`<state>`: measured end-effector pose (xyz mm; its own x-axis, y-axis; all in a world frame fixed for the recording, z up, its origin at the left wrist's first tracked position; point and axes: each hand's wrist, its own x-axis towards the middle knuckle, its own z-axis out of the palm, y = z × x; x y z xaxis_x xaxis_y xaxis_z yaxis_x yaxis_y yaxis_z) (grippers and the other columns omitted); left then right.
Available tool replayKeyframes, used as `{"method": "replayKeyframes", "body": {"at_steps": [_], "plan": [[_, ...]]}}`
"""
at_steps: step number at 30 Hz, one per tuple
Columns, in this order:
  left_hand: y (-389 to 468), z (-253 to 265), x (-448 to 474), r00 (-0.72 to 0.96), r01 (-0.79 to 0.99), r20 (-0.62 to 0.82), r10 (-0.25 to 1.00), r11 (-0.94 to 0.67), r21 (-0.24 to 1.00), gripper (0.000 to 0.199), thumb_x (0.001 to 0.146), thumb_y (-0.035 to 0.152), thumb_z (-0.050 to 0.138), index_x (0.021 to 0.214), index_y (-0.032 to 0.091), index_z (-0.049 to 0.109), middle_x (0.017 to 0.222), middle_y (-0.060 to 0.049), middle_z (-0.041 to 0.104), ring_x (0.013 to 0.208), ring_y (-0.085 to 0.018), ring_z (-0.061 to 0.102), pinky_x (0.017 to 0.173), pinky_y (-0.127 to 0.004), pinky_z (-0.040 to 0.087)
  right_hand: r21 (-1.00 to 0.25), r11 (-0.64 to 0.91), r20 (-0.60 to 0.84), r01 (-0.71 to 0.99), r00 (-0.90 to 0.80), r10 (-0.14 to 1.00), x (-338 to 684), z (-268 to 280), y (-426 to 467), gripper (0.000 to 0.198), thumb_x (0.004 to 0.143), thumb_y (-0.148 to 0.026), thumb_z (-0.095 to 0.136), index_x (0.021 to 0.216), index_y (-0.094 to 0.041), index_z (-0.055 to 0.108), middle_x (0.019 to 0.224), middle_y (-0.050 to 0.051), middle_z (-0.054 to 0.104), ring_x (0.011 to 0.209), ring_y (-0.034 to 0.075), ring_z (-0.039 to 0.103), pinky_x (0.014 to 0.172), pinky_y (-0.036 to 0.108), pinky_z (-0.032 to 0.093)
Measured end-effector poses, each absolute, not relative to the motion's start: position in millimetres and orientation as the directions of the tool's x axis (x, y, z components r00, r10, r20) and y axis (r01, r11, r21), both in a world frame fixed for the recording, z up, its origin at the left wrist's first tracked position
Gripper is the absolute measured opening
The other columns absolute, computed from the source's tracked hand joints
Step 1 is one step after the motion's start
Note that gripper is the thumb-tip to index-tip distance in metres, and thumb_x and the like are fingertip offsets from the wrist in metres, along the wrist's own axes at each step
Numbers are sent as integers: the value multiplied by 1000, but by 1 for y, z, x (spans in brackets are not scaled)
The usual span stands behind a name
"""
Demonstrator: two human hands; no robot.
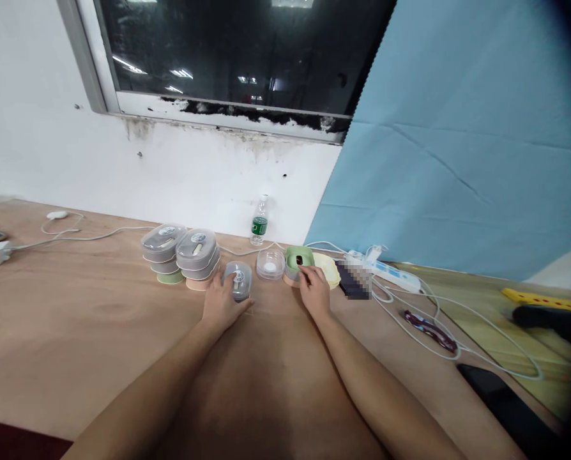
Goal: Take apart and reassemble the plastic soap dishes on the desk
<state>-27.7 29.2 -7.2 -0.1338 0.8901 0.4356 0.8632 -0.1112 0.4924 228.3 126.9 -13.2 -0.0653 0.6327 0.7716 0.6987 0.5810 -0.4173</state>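
My left hand grips a small grey box with a clear lid, fingers on its left side and top, thumb along its front. My right hand is at a green square tub, its fingertips pinched at a small dark red piece over the tub's inside. Between the hands stands a clear plastic tub with something white in it. A pale yellow lid or tray lies just right of the green tub, partly behind my right hand.
Two stacks of lidded grey boxes stand left of my left hand. A water bottle is by the wall. To the right are a blurred dark item, a power strip, loose white cables, a dark red wrapped packet and a black phone.
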Motion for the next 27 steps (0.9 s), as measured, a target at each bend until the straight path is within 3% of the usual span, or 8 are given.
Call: {"method": "replayKeyframes", "body": {"at_steps": [6, 9, 18, 22, 27], "plan": [[31, -10, -29, -176, 815, 368, 913, -74, 575, 78, 68, 50, 71, 133, 19, 40, 143, -19, 31, 127, -36, 42, 99, -47, 41, -421, 585, 785, 693, -44, 618, 228, -10, 126, 25, 90, -27, 45, 102, -19, 65, 98, 9, 63, 94, 21, 59, 86, 38, 48], [32, -10, -30, -175, 804, 350, 920, -71, 590, 78, 68, 48, 72, 133, 19, 39, 140, -20, 36, 125, -36, 45, 98, -48, 42, -431, 580, 778, 691, -40, 627, 229, -10, 126, 25, 89, -28, 45, 102, -19, 65, 97, 9, 64, 92, 21, 59, 85, 38, 48], [30, -7, -27, -192, 725, 441, 877, -176, 666, 73, 69, 46, 71, 131, 20, 42, 137, -15, 41, 129, -32, 41, 107, -47, 36, -437, 599, 805, 671, -5, 594, 225, -6, 115, 23, 87, -25, 49, 102, -19, 66, 106, 10, 58, 96, 21, 59, 78, 35, 53], [25, -2, -23, -174, 673, 498, 850, -267, 690, 74, 71, 47, 69, 133, 18, 40, 140, -16, 39, 133, -30, 37, 109, -46, 34, -371, 684, 813, 629, -136, 566, 213, -6, 99, 23, 86, -24, 51, 103, -21, 66, 104, 10, 59, 92, 21, 61, 74, 34, 55], [21, 2, -17, -96, 613, 565, 819, -398, 682, 69, 72, 39, 69, 131, 17, 40, 137, -15, 43, 132, -27, 38, 110, -44, 33, -292, 761, 786, 579, -308, 536, 196, -8, 85, 29, 87, -22, 50, 113, -25, 62, 107, 8, 62, 96, 21, 62, 81, 36, 55]]}}
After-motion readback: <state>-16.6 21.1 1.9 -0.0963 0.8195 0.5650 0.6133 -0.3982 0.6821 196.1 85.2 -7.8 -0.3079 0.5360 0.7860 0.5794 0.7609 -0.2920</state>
